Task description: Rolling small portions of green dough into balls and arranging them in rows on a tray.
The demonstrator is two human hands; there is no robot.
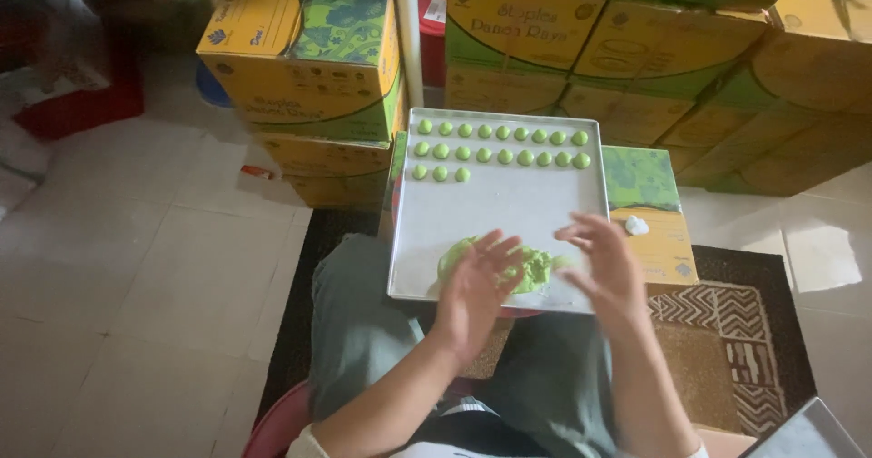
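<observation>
I see my left hand hovering fingers spread, holding nothing, right over the green dough lump at the metal tray's near edge (rows of small dough balls sit at the far side). My right hand, also open-fingered, hangs just right of the lump.

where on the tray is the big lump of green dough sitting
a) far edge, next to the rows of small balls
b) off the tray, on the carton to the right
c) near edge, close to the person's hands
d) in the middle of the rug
c: the green dough lump lies at the near edge of the metal tray, between the left hand and right hand, while the small green balls line the far end.
</observation>
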